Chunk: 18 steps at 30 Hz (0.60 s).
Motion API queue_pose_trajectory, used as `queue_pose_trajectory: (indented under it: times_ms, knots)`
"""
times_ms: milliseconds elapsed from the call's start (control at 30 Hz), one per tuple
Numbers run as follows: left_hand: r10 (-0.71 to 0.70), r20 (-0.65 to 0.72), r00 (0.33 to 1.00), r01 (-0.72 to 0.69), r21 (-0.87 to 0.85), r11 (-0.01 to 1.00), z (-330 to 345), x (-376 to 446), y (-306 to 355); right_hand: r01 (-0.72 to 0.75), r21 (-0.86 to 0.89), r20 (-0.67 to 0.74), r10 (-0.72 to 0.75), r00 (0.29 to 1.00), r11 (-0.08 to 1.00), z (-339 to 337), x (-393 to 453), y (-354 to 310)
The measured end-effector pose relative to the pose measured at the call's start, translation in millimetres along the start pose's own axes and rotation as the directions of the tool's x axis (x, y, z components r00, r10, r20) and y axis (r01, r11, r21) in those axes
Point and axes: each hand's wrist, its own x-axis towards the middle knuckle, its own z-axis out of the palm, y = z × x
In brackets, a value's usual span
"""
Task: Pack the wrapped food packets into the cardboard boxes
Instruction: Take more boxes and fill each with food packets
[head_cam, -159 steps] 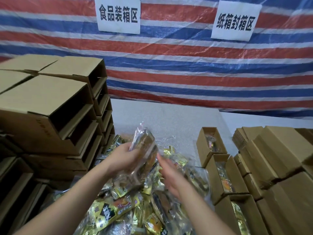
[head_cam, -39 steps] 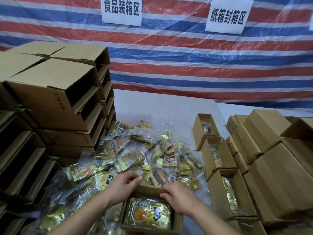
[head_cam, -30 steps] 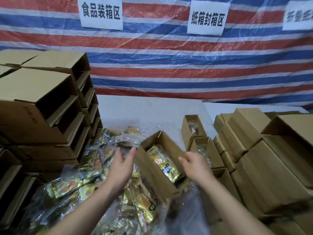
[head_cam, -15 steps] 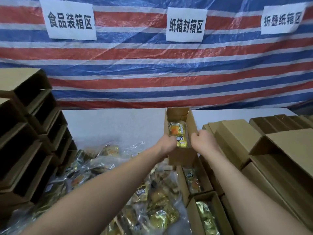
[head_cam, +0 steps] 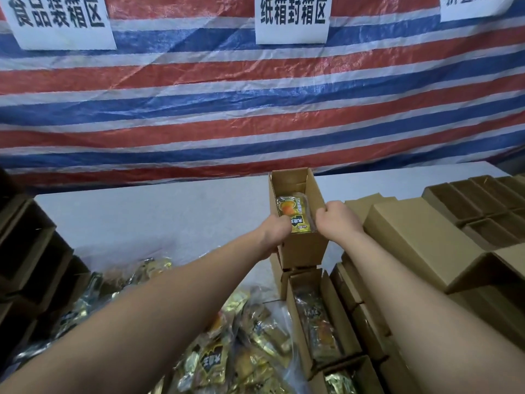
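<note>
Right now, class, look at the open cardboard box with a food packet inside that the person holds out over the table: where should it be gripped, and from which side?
Grip the filled box by its two long side walls near the close end, one hand from each side, as the left hand and right hand do. It is long, narrow and open-topped, so side holds probably keep it level and the packet inside.

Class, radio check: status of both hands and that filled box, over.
Left hand and right hand grip the filled cardboard box, one each side. Gold food packet inside. Nothing blocking.
</note>
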Motion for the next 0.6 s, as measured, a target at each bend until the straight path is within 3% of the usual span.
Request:
queue_pose_trajectory:
  times_ms: [600]
  knots:
    - [-0.091, -0.002, 0.996, 0.091, 0.039, 0.995, -1.9, 7.6, -2.8, 0.019, -0.024, 0.040, -0.018, 0.999, 1.000, 7.2, 13.8, -2.7]
